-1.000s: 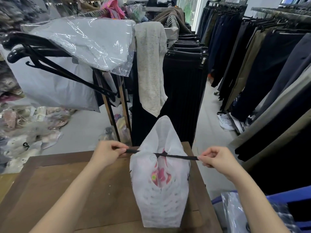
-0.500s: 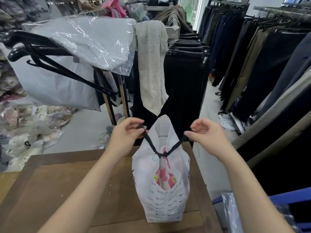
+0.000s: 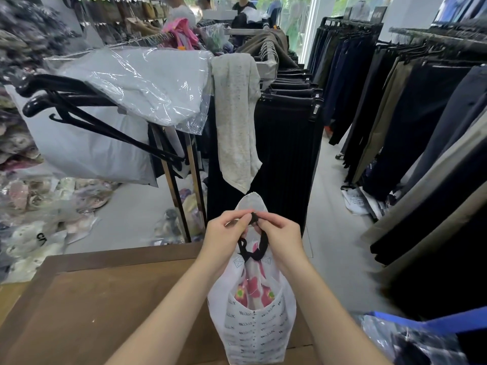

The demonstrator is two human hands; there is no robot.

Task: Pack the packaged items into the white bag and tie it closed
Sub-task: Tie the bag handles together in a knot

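One white printed plastic bag (image 3: 253, 327) stood upright on the brown wooden surface (image 3: 110, 306), a pink packaged item (image 3: 253, 288) visible inside. Directly above its mouth, the left hand (image 3: 226, 237) and right hand (image 3: 280, 239) met, both pinched on one black ribbon tie (image 3: 254, 246); its two ends ran down to a crossing just below, equally near both hands.

White bag (image 3: 254, 330): white, rows of small dark printed lettering on lower half. Drawstring (image 3: 251, 252): black. Packaged item (image 3: 253, 292) inside: pink with green spots, seen through bag. Table (image 3: 105, 306): brown wood. At 12 o'clock, draped cloth (image 3: 235, 119): pale grey, speckled. At 10 o'clock, hangers (image 3: 87, 119): black.
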